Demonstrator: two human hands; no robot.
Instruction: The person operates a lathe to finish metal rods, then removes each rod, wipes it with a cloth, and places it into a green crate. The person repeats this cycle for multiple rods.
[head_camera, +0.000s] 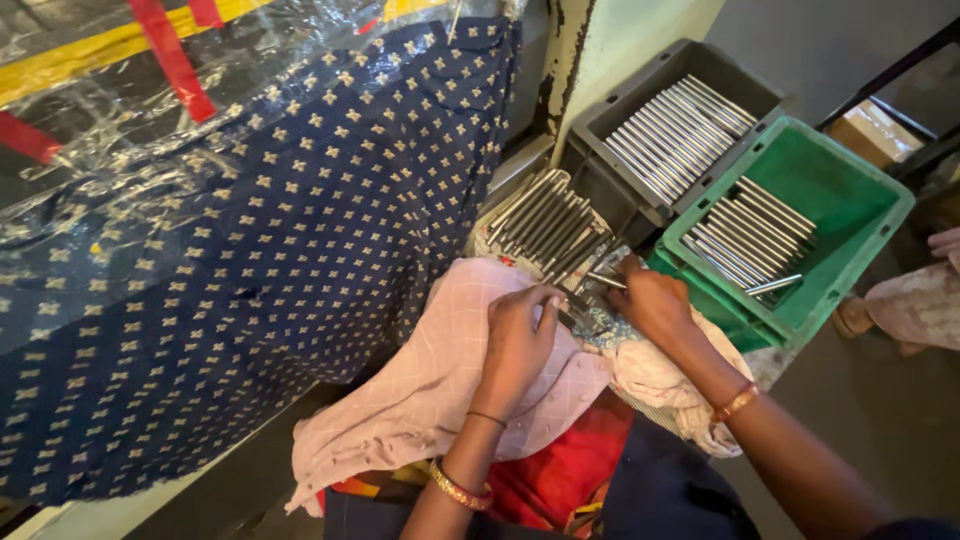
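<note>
My left hand (518, 340) rests on a pale pink cloth (420, 390) in my lap, its fingers curled around the near end of a thin metal rod. My right hand (650, 300) pinches a metal rod (606, 281) at the near edge of a pile of dark steel rods (545, 220) lying on a patterned cloth. The two hands sit close together, just below that pile.
A grey crate (612, 118) holds a row of shiny rods (680, 125). Next to it a green crate (850, 200) holds more rods (750, 240). A navy dotted fabric (250, 230) under clear plastic fills the left. Another person's foot (915, 300) shows at the right edge.
</note>
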